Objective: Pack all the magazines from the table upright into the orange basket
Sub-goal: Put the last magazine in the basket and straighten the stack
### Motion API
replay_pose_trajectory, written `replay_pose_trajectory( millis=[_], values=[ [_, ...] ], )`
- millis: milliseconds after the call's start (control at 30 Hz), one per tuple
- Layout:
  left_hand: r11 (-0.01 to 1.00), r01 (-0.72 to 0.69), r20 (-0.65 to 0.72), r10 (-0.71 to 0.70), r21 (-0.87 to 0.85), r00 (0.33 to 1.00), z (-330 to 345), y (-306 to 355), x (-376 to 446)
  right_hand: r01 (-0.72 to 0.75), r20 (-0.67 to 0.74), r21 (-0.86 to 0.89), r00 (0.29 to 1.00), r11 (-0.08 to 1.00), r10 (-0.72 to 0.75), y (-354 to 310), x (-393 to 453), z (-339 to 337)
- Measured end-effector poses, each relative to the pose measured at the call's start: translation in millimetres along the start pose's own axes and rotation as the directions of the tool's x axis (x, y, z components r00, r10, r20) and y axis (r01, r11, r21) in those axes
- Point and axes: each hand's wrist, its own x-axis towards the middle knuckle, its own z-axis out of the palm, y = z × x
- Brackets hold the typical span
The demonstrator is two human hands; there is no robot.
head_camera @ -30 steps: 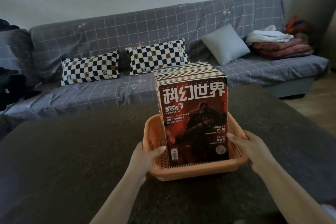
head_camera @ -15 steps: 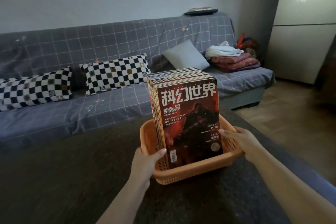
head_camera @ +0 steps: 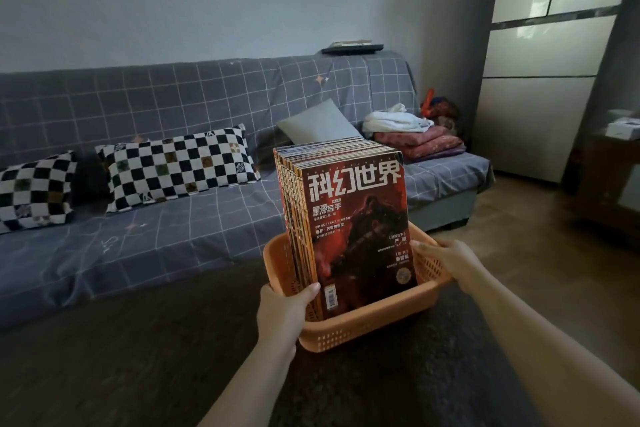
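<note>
Evidently, packing is judged finished: the magazines (head_camera: 349, 218) are stood upright inside the orange basket (head_camera: 360, 329), whose 2 side rims are gripped by the left hand (head_camera: 284, 308) and right hand (head_camera: 446, 256); next, steady carrying or release is called for.

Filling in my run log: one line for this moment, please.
magazines upright in orange basket | left hand grips rim | right hand grips rim

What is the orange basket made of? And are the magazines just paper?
The basket looks like plastic: smooth, matte, one even orange, with neat rows of small slots moulded into its walls. The magazines look like paper: thin stacked page edges show on top, and the front cover seems slightly glossy, though the dim light leaves that unsure.
</note>
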Motion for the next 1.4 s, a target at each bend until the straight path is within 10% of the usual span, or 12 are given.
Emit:
replay_pose_trajectory(
  millis=[833,1400],
  values=[
    [1.000,-0.022,-0.041,0.022,0.000,0.999,55,19,63,0.047,-0.095,-0.437,0.991,0.898,-0.098,-18,76,-1],
    [0.999,0.047,-0.001,-0.047,0.002,0.999,56,23,49,-0.018,-0.210,-0.067,0.978,0.998,0.003,-1,42,17]
  ],
)
